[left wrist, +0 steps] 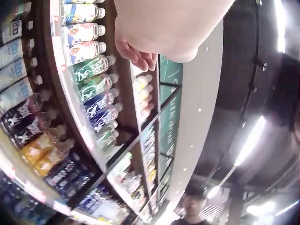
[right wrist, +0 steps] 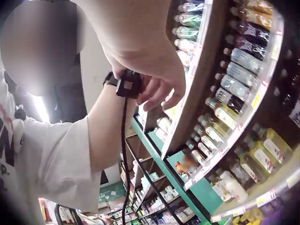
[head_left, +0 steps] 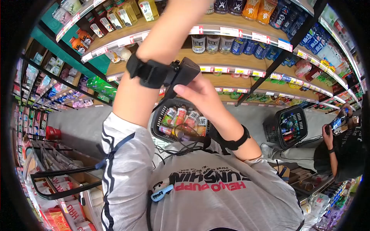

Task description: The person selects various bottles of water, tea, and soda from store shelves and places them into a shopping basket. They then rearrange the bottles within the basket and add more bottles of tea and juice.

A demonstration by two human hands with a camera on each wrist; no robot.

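My left arm is raised across the head view, its hand running out past the top edge. In the left wrist view the left hand point(left wrist: 140, 40) hangs with loosely bent fingers and nothing in them. A black wrist camera point(head_left: 188, 71) is strapped round the left forearm with a wide black band point(head_left: 148, 73). My right hand point(head_left: 196, 91) grips this camera, its thumb lying along the near side. From the right wrist view, the right hand point(right wrist: 147, 65) bends down over the small black camera, and a cable point(right wrist: 124, 154) hangs from it.
A black basket point(head_left: 155, 125) with several bottled drinks stands on the floor below my arms. Drink shelves point(head_left: 173, 36) curve across the front. At right, another person point(head_left: 335, 150) holds a blue bottle near a second basket point(head_left: 273, 129). A shopping cart point(head_left: 58, 194) is at left.
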